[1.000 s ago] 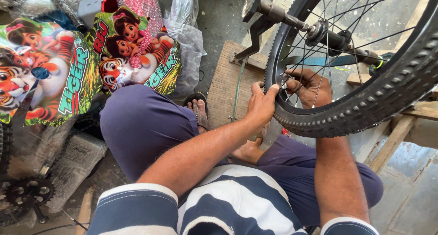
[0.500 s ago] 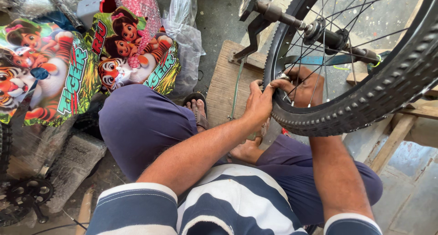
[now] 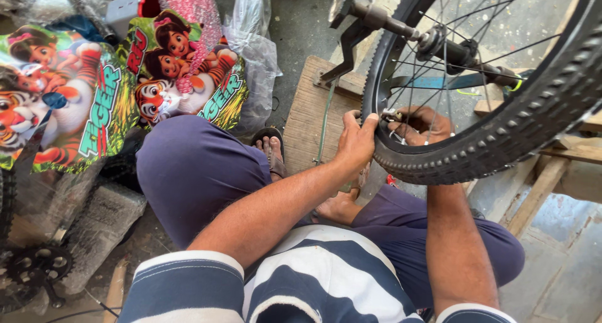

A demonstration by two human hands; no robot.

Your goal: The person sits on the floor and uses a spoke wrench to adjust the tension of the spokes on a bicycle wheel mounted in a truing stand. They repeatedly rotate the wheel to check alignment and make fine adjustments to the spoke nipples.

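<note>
A bicycle wheel with a knobby black tyre, thin spokes and a hub axle stands in front of me at the upper right. My left hand grips the tyre and rim from the left side. My right hand reaches through behind the tyre, its fingers closed on a small metal part at the rim where the spokes meet it. I cannot make out what that part is. I sit with purple trousers and a striped shirt, one sandalled foot out in front.
Colourful cartoon-printed packages in clear plastic lie at the upper left. A black chainring rests at the lower left on the ground. A wooden board lies under the wheel, with wooden slats at the right.
The wheel and both hands have shifted slightly; my left hand has slid a little along the tyre, and my right hand keeps working at the rim.
</note>
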